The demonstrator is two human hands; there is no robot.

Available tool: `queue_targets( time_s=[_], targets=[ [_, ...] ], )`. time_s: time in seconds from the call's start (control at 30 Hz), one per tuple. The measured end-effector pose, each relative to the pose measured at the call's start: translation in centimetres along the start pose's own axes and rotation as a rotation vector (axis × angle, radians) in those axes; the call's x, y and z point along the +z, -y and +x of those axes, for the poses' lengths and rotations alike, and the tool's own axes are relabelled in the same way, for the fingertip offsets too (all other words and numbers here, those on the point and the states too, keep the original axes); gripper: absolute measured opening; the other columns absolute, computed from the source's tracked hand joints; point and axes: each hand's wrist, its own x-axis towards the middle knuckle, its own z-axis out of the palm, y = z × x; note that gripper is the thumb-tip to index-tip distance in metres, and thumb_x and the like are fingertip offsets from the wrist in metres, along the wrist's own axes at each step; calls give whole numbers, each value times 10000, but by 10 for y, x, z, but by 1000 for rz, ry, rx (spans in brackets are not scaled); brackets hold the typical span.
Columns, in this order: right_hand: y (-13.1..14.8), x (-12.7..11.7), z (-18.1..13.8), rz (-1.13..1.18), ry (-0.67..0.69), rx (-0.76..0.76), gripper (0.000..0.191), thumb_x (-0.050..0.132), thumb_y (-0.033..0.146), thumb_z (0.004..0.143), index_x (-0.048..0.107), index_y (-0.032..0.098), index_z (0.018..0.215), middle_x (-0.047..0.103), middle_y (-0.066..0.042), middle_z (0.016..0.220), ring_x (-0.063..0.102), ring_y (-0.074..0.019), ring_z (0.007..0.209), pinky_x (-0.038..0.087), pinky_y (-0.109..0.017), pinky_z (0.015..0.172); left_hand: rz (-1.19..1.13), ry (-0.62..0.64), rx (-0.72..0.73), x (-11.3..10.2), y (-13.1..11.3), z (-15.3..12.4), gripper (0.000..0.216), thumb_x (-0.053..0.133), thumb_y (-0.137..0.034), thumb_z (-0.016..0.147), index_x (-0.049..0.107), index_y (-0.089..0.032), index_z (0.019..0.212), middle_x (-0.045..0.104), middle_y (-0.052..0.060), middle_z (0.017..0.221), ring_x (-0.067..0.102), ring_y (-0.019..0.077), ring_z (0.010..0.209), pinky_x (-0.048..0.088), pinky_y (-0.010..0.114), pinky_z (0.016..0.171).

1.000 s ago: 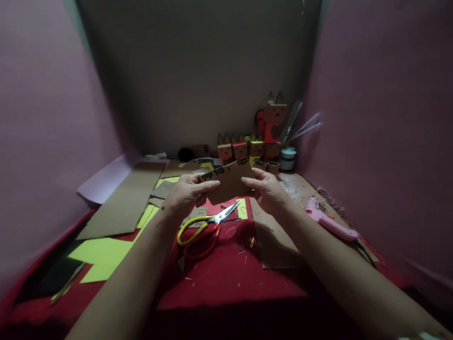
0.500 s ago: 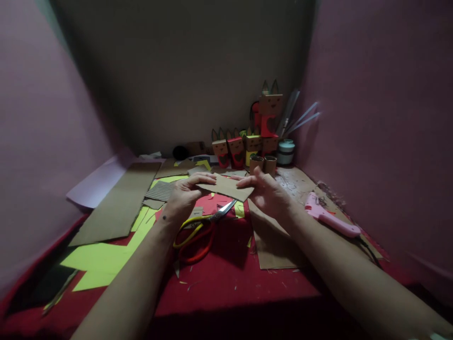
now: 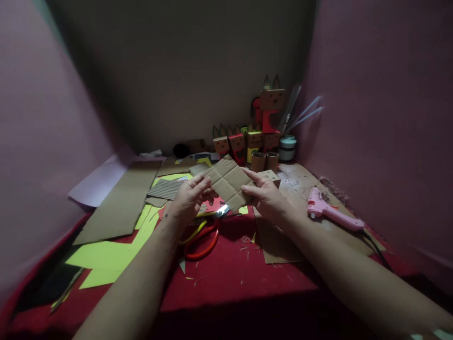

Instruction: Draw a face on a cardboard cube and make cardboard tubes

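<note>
A creased panel of corrugated cardboard [image 3: 230, 183] is hanging tilted between two hands above the red-covered worktop [image 3: 230, 288], the right hand [image 3: 267, 193] pinching its edge between thumb and fingers, the left hand [image 3: 189, 196] curling at the opposite side, its grip unclear. The person is apparently checking the creases; any bending would be calling for steady support on both sides. Below, scissors [image 3: 216, 231] with glossy red and yellow handles are lying partly hidden; ribbed cardboard [image 3: 166, 189] and flat yellow paper [image 3: 102, 257] are spreading leftward, a smooth pink glue gun [image 3: 334, 215] resting at right.
</note>
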Motion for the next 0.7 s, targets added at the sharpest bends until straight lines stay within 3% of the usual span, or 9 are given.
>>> queue_targets(
  time_s=[0.07, 0.17, 0.4, 0.5, 0.63, 0.7],
  targets=[
    [1, 5, -5, -1, 37, 0, 473, 716, 188, 639, 659, 268, 1101, 705, -10, 1063, 638, -198, 973, 532, -305, 804, -1, -10, 0, 0, 6, 1, 337, 803, -317, 676, 683, -106, 909, 674, 52, 759, 581, 114, 578, 456, 227, 525],
    [3, 8, -12, 70, 138, 94, 325, 649, 359, 741, 677, 251, 1046, 704, -53, 1051, 629, -248, 1009, 537, -360, 806, -17, -26, 3, -1, 13, 2, 314, 809, -319, 670, 703, -127, 895, 683, 47, 794, 579, 109, 613, 458, 220, 549],
    [-5, -2, -10, 177, 345, 280, 375, 553, 469, 812, 656, 222, 1073, 704, -73, 941, 655, -240, 866, 521, -432, 824, -8, -5, -28, -1, 13, 1, 257, 791, -296, 701, 702, -139, 884, 669, 39, 788, 585, 120, 652, 476, 228, 592],
    [-6, -2, -9, 162, 322, 264, 336, 622, 420, 745, 679, 211, 1003, 701, -71, 913, 641, -229, 828, 524, -387, 778, 32, -35, -61, 4, 12, -2, 291, 791, -313, 704, 677, -152, 918, 648, 20, 782, 566, 105, 626, 462, 215, 562],
    [-7, 2, -8, 98, 232, 177, 340, 697, 317, 699, 695, 219, 1025, 688, -42, 935, 621, -185, 804, 504, -331, 789, 139, -214, -90, 14, 6, -11, 297, 801, -358, 704, 584, -176, 794, 518, -60, 596, 432, 45, 459, 321, 158, 421],
    [-10, 2, -8, 9, 176, 137, 412, 720, 292, 715, 672, 235, 1120, 687, -39, 1005, 627, -185, 869, 492, -330, 831, 187, -150, -74, 21, 4, -17, 312, 778, -388, 725, 549, -175, 739, 498, -60, 556, 427, 52, 449, 332, 166, 423]
  ],
)
